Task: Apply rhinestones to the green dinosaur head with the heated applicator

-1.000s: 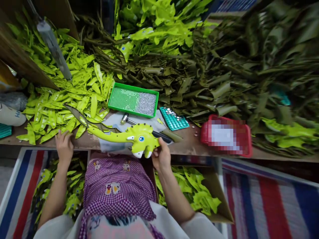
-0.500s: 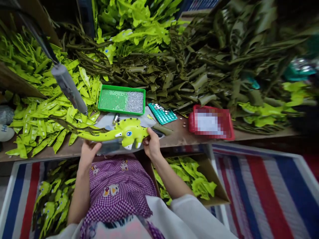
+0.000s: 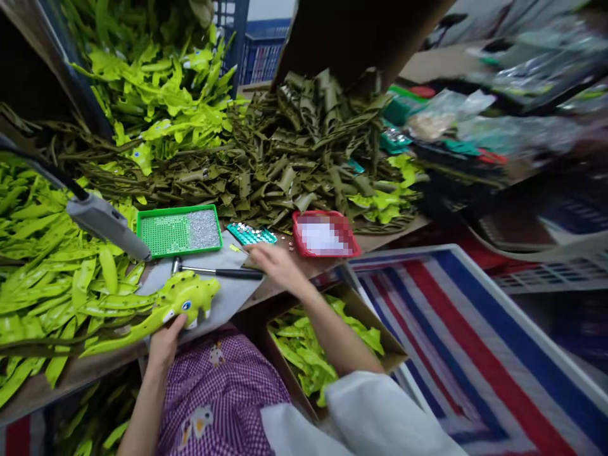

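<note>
One lime dinosaur-shaped piece [image 3: 173,292], clasped by the left hand [image 3: 164,342] nearside of the hammer [image 3: 199,271]; the right hand [image 3: 278,266], set apart beside that hammer's handle [image 3: 237,273], hold undeterminable; a pick-up step is seemingly in hand, a sure grip being called for next.

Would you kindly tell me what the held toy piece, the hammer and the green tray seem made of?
Held toy piece: probably smooth, glossy plastic or vinyl, judging by its highlights.
Hammer: apparently polished metal, its head and shaft silvery; the dull black grip may be rubber.
Green tray: likely glossy moulded plastic, given its bright rim and regular dotted floor.
</note>
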A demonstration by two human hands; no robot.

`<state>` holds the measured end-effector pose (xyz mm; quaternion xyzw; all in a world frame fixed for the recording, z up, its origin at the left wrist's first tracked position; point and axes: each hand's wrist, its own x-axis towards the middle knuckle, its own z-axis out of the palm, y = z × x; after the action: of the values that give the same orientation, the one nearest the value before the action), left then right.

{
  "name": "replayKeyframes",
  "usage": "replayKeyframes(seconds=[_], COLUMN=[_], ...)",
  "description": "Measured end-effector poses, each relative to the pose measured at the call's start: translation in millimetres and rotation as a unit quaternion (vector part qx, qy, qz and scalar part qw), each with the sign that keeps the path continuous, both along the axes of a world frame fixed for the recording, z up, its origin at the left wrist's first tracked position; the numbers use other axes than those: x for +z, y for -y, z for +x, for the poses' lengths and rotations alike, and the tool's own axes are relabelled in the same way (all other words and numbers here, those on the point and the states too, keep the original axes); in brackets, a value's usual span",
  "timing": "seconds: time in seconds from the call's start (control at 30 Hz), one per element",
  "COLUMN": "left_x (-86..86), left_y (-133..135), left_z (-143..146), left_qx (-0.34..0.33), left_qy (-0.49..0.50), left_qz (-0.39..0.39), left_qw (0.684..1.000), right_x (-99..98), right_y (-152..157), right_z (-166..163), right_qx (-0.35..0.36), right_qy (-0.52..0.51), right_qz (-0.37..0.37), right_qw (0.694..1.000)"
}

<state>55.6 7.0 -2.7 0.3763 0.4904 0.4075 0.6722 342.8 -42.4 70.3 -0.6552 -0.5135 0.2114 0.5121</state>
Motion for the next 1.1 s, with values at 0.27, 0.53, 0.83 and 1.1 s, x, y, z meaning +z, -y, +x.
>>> replayKeyframes(seconds=[0.27, 0.53, 0.83, 1.1], left_x=[-10.3, -6.1, -2.4, 0.7], left_y=[-10.9, -9.4, -10.1, -8.4], left_z=[-8.3, -9.5, -7.5, -2.0], left_qx=[0.023, 0.006, 0.022, 0.068], left_qy=[-0.004, 0.019, 0.040, 0.099], left_qz=[-0.061, -0.109, -0.145, -0.131], left_qw=[0.998, 0.994, 0.988, 0.984], right_x=[33.1, 36.2, 64.5, 2.9], right_y=[-98.3, -179.2, -172.2, -79.2], right_z=[200.0, 247.6, 134.8, 32.2], right_qx=[-0.296, -0.288, -0.150, -0.170], right_qy=[0.245, 0.222, 0.408, 0.229], right_qz=[0.085, -0.170, 0.042, -0.080], right_qw=[0.919, 0.916, 0.900, 0.955])
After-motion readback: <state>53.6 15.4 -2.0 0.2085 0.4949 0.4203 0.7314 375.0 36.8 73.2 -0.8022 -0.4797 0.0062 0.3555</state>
